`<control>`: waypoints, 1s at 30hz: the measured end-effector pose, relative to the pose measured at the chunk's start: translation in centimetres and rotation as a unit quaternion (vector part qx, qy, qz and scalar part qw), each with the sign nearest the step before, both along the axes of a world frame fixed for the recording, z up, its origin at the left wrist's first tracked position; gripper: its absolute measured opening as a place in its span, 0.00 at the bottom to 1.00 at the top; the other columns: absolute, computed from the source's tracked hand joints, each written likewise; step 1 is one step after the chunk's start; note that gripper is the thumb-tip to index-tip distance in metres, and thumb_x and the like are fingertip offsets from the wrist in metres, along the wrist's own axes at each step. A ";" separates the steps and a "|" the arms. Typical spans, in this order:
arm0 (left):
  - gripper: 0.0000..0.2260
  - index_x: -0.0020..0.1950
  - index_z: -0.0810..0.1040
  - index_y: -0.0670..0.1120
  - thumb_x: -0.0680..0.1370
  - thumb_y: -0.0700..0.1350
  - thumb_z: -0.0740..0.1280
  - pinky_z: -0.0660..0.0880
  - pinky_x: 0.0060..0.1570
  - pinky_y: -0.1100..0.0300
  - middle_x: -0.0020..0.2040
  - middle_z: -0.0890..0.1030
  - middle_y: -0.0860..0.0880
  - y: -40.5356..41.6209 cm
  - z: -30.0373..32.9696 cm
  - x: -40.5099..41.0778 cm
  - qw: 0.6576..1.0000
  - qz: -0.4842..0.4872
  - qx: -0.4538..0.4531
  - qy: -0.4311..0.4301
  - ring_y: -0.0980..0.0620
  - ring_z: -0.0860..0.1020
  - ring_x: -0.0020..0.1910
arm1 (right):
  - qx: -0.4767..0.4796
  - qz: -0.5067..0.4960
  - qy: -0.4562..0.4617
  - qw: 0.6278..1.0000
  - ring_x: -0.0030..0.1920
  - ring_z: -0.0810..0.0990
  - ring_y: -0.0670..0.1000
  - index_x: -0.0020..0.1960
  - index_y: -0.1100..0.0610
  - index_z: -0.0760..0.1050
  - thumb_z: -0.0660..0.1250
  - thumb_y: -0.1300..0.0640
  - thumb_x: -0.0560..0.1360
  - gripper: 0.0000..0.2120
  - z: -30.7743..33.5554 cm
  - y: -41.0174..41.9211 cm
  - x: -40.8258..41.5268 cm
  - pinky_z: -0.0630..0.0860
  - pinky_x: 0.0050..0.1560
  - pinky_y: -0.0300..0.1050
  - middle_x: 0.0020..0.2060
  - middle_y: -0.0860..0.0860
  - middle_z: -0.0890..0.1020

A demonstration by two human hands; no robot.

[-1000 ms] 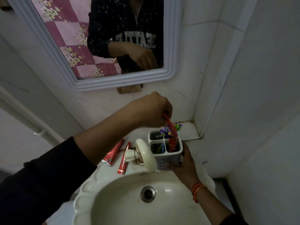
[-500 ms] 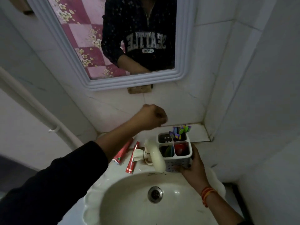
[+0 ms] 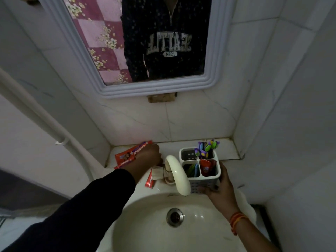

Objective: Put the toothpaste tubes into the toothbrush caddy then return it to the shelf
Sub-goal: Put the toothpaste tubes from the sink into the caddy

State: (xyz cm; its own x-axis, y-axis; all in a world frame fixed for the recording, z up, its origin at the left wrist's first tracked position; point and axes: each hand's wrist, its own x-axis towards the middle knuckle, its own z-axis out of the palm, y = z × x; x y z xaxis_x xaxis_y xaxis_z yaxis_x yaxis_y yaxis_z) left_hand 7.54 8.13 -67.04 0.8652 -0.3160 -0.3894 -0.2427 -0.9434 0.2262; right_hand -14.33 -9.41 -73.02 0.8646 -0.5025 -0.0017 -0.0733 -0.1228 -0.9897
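Observation:
A white four-compartment toothbrush caddy [image 3: 205,183] stands on the basin's back edge, right of the tap. My right hand [image 3: 221,188] grips its front right corner. One red toothpaste tube [image 3: 206,166] sits upright in the front right compartment. Several toothbrushes [image 3: 206,147] stick out of the back right one. Left of the tap, two red toothpaste tubes lie flat: a wider tube [image 3: 127,155] on the ledge and a narrower tube [image 3: 150,181] beside the tap. My left hand [image 3: 147,158] is down on them, fingers curled over their upper ends; its grip is hidden.
A cream tap [image 3: 177,174] curves over the white basin [image 3: 145,215] between my two hands. The tiled shelf ledge [image 3: 227,148] runs behind the caddy to the right corner wall. A framed mirror [image 3: 156,90] hangs above. A pipe [image 3: 45,122] runs down the left wall.
My left hand let go of the tube in the caddy's front right compartment, drew back left and came down onto the two tubes beside the tap. The right hand stayed on the caddy.

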 end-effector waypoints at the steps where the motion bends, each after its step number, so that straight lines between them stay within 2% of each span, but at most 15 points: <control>1: 0.14 0.60 0.78 0.40 0.78 0.47 0.68 0.82 0.52 0.48 0.56 0.82 0.39 0.0 0.1 0.1 0.999 0.009 -0.036 -0.006 0.40 0.83 0.52 | 0.001 0.000 -0.001 1.000 0.61 0.77 0.38 0.63 0.32 0.68 0.80 0.71 0.59 0.47 0.0 0.0 0.0 0.80 0.53 0.37 0.59 0.36 0.79; 4: 0.14 0.64 0.73 0.46 0.82 0.50 0.61 0.80 0.46 0.51 0.52 0.77 0.43 -0.7 1.7 0.5 0.985 -0.050 -0.121 -0.115 0.44 0.80 0.44 | 0.000 -0.005 0.000 1.000 0.62 0.76 0.39 0.64 0.32 0.67 0.80 0.70 0.59 0.47 -0.1 0.0 0.1 0.80 0.55 0.39 0.61 0.38 0.78; 7: 0.20 0.74 0.68 0.52 0.84 0.55 0.57 0.78 0.50 0.54 0.55 0.73 0.44 -1.9 5.5 -0.3 0.959 -0.164 -0.192 -0.130 0.45 0.79 0.46 | 0.007 -0.007 0.002 1.000 0.63 0.75 0.39 0.65 0.34 0.67 0.79 0.71 0.60 0.47 0.0 0.1 0.2 0.79 0.57 0.40 0.63 0.40 0.77; 9: 0.22 0.73 0.71 0.52 0.80 0.56 0.65 0.79 0.45 0.57 0.56 0.78 0.46 -3.0 9.1 -1.2 0.953 -0.245 -0.150 -0.095 0.49 0.82 0.43 | 0.012 -0.009 0.002 1.000 0.62 0.75 0.35 0.64 0.33 0.67 0.78 0.73 0.62 0.46 0.1 0.3 0.2 0.80 0.55 0.37 0.63 0.39 0.76; 11: 0.19 0.64 0.79 0.49 0.75 0.53 0.74 0.81 0.41 0.60 0.53 0.83 0.50 -4.4 12.3 -2.2 0.955 -0.287 -0.080 -0.008 0.55 0.83 0.35 | 0.011 -0.012 0.005 1.000 0.61 0.74 0.33 0.64 0.33 0.66 0.77 0.73 0.63 0.45 0.1 0.4 0.2 0.79 0.51 0.32 0.63 0.38 0.75; 13: 0.15 0.59 0.82 0.47 0.74 0.48 0.76 0.82 0.48 0.58 0.49 0.86 0.50 -5.9 14.2 -3.5 0.941 -0.334 0.035 0.033 0.56 0.85 0.39 | 0.008 -0.015 0.010 1.000 0.60 0.73 0.31 0.64 0.33 0.66 0.77 0.72 0.63 0.45 0.1 0.5 0.1 0.78 0.51 0.29 0.63 0.38 0.75; 15: 0.15 0.59 0.83 0.46 0.73 0.46 0.75 0.80 0.53 0.56 0.48 0.86 0.49 -7.3 14.4 -4.6 0.910 -0.390 0.137 0.015 0.53 0.83 0.47 | 0.007 -0.018 0.014 1.000 0.59 0.74 0.29 0.64 0.33 0.65 0.78 0.72 0.62 0.45 0.0 0.6 0.0 0.78 0.52 0.30 0.62 0.37 0.75; 18: 0.17 0.58 0.84 0.46 0.70 0.48 0.77 0.80 0.51 0.54 0.47 0.85 0.49 -8.6 13.8 -6.2 0.877 -0.436 0.198 -0.042 0.51 0.81 0.47 | 0.017 -0.011 0.021 1.000 0.59 0.74 0.29 0.66 0.37 0.65 0.78 0.72 0.62 0.45 0.0 0.5 0.1 0.78 0.57 0.38 0.62 0.37 0.74; 21: 0.16 0.55 0.84 0.48 0.69 0.50 0.79 0.82 0.49 0.53 0.46 0.85 0.50 -9.0 13.5 -6.8 0.897 -0.410 0.158 -0.054 0.52 0.82 0.44 | 0.033 0.002 0.019 0.999 0.60 0.74 0.33 0.68 0.42 0.65 0.78 0.72 0.62 0.45 -0.1 0.4 0.2 0.78 0.59 0.43 0.64 0.42 0.75; 23: 0.13 0.53 0.85 0.48 0.72 0.53 0.76 0.82 0.48 0.56 0.44 0.87 0.51 -8.6 13.4 -6.1 0.927 -0.360 0.100 0.001 0.54 0.85 0.41 | 0.035 0.012 0.012 0.999 0.60 0.75 0.34 0.68 0.42 0.66 0.78 0.73 0.61 0.45 -0.2 0.2 0.3 0.78 0.58 0.41 0.64 0.43 0.76; 25: 0.12 0.50 0.86 0.47 0.75 0.54 0.73 0.83 0.45 0.58 0.41 0.87 0.50 -7.3 13.4 -5.0 0.955 -0.294 -0.006 0.049 0.55 0.86 0.38 | 0.031 0.028 0.011 0.999 0.61 0.76 0.38 0.70 0.44 0.66 0.80 0.71 0.59 0.47 -0.4 0.0 0.4 0.79 0.57 0.41 0.64 0.43 0.76; 27: 0.11 0.50 0.85 0.46 0.77 0.52 0.72 0.82 0.39 0.62 0.42 0.87 0.50 -5.1 12.9 -3.5 0.969 -0.217 -0.110 0.040 0.56 0.86 0.35 | 0.026 0.036 0.005 0.999 0.63 0.77 0.43 0.71 0.46 0.66 0.81 0.70 0.59 0.48 -0.5 -0.1 0.3 0.80 0.59 0.48 0.64 0.44 0.77; 29: 0.09 0.51 0.84 0.44 0.78 0.49 0.71 0.82 0.40 0.61 0.44 0.86 0.47 -2.6 11.3 -1.6 0.983 -0.139 -0.121 -0.004 0.53 0.86 0.36 | 0.023 0.038 0.002 0.999 0.63 0.77 0.45 0.70 0.44 0.67 0.80 0.72 0.59 0.47 -0.6 -0.2 0.3 0.79 0.60 0.54 0.63 0.42 0.78; 30: 0.09 0.51 0.84 0.42 0.77 0.47 0.71 0.82 0.45 0.59 0.45 0.86 0.45 -1.3 10.1 -0.5 0.990 -0.113 -0.083 -0.024 0.49 0.87 0.40 | 0.018 0.040 0.000 0.999 0.63 0.77 0.44 0.69 0.41 0.66 0.79 0.72 0.59 0.48 -0.7 -0.2 0.4 0.79 0.60 0.53 0.62 0.40 0.78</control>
